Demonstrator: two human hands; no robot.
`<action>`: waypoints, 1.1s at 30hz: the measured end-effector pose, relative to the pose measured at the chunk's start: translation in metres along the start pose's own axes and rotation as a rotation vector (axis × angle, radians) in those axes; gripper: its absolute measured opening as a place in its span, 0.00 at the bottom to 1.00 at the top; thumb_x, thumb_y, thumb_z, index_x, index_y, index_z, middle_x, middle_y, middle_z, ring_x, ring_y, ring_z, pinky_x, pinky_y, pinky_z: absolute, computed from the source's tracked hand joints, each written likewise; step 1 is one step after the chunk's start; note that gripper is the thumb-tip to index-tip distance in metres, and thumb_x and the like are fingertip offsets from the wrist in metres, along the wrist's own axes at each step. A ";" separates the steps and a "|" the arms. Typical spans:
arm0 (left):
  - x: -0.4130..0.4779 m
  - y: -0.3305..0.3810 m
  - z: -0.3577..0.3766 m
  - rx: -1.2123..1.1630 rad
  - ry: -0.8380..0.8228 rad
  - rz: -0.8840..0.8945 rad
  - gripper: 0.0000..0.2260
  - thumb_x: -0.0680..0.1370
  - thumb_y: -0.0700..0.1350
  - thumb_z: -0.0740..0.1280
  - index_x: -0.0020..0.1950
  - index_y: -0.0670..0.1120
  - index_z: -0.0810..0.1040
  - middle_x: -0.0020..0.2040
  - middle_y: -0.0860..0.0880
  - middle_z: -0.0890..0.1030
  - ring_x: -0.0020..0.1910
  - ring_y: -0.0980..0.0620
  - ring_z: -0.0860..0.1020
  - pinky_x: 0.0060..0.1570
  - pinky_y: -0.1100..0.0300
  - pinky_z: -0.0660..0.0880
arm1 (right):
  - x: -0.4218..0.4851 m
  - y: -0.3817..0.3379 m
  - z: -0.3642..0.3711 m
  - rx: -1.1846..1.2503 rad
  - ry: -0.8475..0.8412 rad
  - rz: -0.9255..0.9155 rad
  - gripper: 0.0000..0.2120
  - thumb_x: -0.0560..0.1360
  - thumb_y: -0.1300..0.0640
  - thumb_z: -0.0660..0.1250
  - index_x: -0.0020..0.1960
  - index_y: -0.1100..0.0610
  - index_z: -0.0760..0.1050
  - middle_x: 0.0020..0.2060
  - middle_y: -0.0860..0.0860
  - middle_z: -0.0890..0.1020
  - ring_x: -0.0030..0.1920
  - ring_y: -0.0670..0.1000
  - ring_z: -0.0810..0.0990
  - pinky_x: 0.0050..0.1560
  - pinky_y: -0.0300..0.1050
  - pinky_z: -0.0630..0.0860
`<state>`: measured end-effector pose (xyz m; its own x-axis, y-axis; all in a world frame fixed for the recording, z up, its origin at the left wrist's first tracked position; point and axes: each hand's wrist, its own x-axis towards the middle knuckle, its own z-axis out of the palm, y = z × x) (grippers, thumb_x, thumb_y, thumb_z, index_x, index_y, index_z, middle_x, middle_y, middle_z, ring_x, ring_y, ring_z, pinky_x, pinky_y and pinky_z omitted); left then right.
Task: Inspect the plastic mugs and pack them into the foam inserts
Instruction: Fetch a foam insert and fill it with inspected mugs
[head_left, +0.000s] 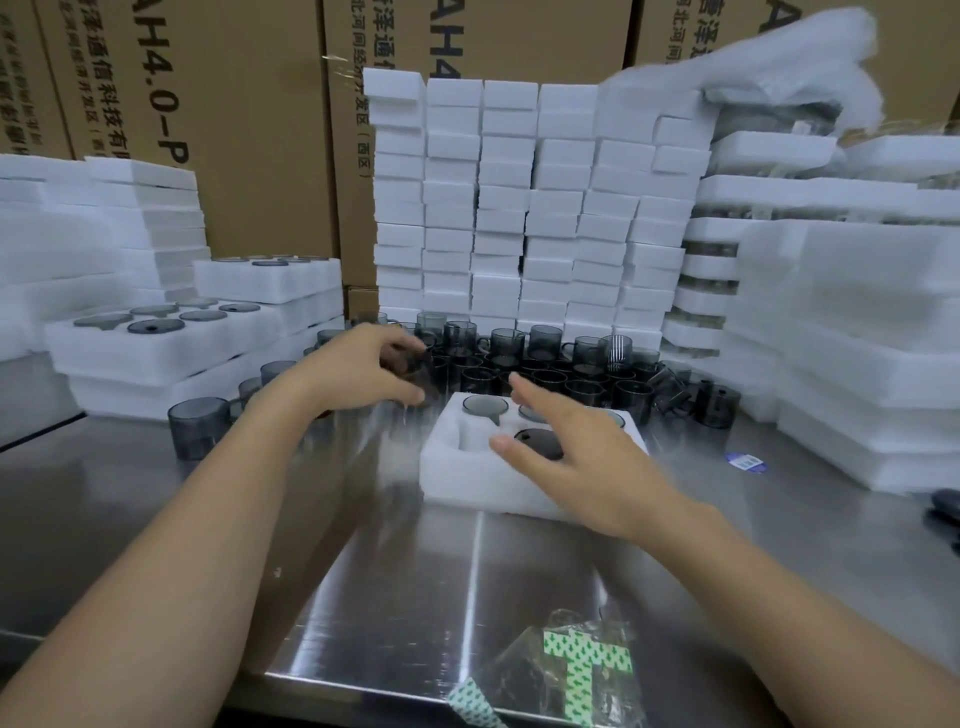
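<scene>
"Beyond the foam insert (467, 483), at the mug pile's (545, 364) near-left edge, what is the left hand (353, 371) doing?"

"Its grip is curling round one smoky grey mug (410, 361), though blur is hiding how firmly. The right hand (576, 457) is hovering spread above the insert, holding nothing."

"Where is that mug heading?"

"Probably the empty front-left pocket (470, 436), lying just right of and nearer than the left hand, the closer one."

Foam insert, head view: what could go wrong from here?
1. The left hand reaches into the tightly packed mugs; it may topple neighbours.
2. The foam insert sits on a shiny steel table. The open right hand is over it, not clearly pinning it, so it might slide when a mug is pushed into the empty pocket.
</scene>
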<state>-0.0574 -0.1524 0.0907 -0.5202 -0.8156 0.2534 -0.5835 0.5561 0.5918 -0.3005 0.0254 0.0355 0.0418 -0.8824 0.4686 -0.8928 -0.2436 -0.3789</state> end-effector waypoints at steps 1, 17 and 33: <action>-0.002 0.008 0.003 -0.191 0.041 0.027 0.22 0.75 0.49 0.82 0.66 0.61 0.80 0.58 0.54 0.85 0.56 0.48 0.84 0.54 0.52 0.82 | 0.001 0.002 0.002 0.069 0.078 -0.006 0.39 0.76 0.25 0.61 0.83 0.36 0.57 0.71 0.30 0.74 0.67 0.30 0.73 0.68 0.35 0.74; -0.019 0.087 0.090 -1.613 -0.366 -0.058 0.31 0.76 0.66 0.73 0.66 0.42 0.81 0.62 0.47 0.85 0.30 0.58 0.70 0.37 0.64 0.61 | 0.010 0.007 -0.001 0.186 0.621 -0.174 0.26 0.79 0.44 0.74 0.75 0.42 0.72 0.60 0.38 0.77 0.55 0.44 0.80 0.57 0.33 0.74; -0.032 0.094 0.088 -1.453 -0.461 -0.045 0.21 0.78 0.60 0.68 0.54 0.42 0.80 0.40 0.50 0.80 0.35 0.52 0.74 0.39 0.56 0.58 | 0.007 -0.005 -0.011 0.313 0.816 -0.114 0.28 0.72 0.49 0.82 0.65 0.41 0.70 0.57 0.43 0.77 0.51 0.50 0.81 0.49 0.52 0.81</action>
<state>-0.1503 -0.0603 0.0709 -0.8227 -0.5547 0.1245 0.3523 -0.3257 0.8774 -0.3007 0.0252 0.0497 -0.3173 -0.3128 0.8952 -0.7336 -0.5173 -0.4408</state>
